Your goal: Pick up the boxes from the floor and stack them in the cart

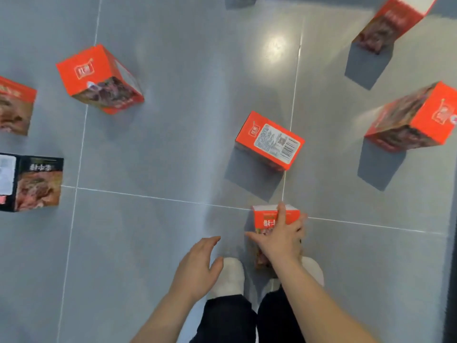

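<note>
From the head camera I see my right hand spread over the nearest orange box, fingers and thumb gripping it on the grey floor before my feet. My left hand hovers beside it, relaxed, holding nothing.

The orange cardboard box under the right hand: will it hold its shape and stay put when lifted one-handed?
The orange cardboard box looks stiff, with crisp, square edges. It is probably light, since the right hand alone spreads over it. Its glossy printed faces could slip, so the open left hand nearby may help.
</note>
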`<state>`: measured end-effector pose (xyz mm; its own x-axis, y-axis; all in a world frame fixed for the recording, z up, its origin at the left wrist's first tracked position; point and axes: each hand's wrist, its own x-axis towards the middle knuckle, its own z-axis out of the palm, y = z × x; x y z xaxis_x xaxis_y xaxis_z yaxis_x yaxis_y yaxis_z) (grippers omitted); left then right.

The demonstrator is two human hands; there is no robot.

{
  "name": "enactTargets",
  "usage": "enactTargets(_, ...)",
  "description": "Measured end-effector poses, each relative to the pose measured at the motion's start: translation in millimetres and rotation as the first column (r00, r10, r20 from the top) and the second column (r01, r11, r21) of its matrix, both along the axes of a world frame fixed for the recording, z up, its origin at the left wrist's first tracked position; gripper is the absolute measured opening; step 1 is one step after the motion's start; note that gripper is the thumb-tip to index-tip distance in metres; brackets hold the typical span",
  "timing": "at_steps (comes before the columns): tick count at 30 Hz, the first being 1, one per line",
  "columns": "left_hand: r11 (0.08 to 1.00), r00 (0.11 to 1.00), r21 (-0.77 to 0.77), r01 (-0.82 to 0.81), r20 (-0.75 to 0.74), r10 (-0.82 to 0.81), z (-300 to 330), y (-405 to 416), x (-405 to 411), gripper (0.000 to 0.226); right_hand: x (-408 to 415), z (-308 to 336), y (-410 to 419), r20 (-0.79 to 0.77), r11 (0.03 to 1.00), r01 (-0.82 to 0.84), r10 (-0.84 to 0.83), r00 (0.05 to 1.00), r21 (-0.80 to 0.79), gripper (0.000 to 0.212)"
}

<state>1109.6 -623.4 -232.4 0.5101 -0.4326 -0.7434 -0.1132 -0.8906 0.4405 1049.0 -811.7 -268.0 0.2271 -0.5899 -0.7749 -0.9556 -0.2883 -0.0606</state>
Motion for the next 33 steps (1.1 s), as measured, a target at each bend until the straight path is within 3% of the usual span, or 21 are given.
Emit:
enactTargets(4,1.0,1.0,0.004,-0.031,-0.001,0.031,-7,-1,6,0.053,6,-3,-5,0.003,0.997,0.04,-0.04,0.999,-0.061,0.104)
enactTargets(7,0.999,0.999,-0.004,-0.044,-0.014,0.043,18,-12,13,0.065,5,20,-19,0.106,0.98,0.175,-0.185,0.977,0.096,0.103)
enactTargets(11,0.996,0.987,-0.009,-0.09,-0.131,0.088,71,-33,17,0.101,15,84,-40,0.239,0.909,0.32,-0.384,0.892,0.268,0.099)
enactTargets(14,0.971,0.955,-0.031,-0.235,-0.191,0.225,118,-54,22,0.122,32,136,-55,0.296,0.855,0.393,-0.494,0.818,0.339,0.091)
enactTargets(18,0.876,0.887,-0.186,-0.444,-0.226,0.402,172,-86,36,0.099,58,194,-75,0.271,0.733,0.494,-0.651,0.709,0.468,0.096)
enactTargets(22,0.806,0.85,-0.27,-0.527,-0.154,0.504,208,-107,55,0.087,85,237,-92,0.236,0.659,0.469,-0.694,0.68,0.588,0.082)
enactTargets(27,0.678,0.738,-0.331,-0.656,-0.089,0.669,219,-117,73,0.087,115,251,-94,0.185,0.574,0.398,-0.705,0.685,0.716,0.081)
enactTargets(29,0.637,0.693,-0.354,-0.685,-0.046,0.72,216,-114,82,0.082,122,246,-92,0.222,0.612,0.313,-0.64,0.736,0.727,0.088)
enactTargets(32,0.62,0.661,-0.339,-0.708,-0.01,0.75,201,-100,102,0.082,125,221,-97,0.438,0.827,0.125,-0.412,0.799,0.549,0.11)
enactTargets(33,0.632,0.661,-0.325,-0.703,0.029,0.75,190,-92,107,0.084,124,208,-101,0.482,0.886,0.054,-0.301,0.823,0.46,0.105)
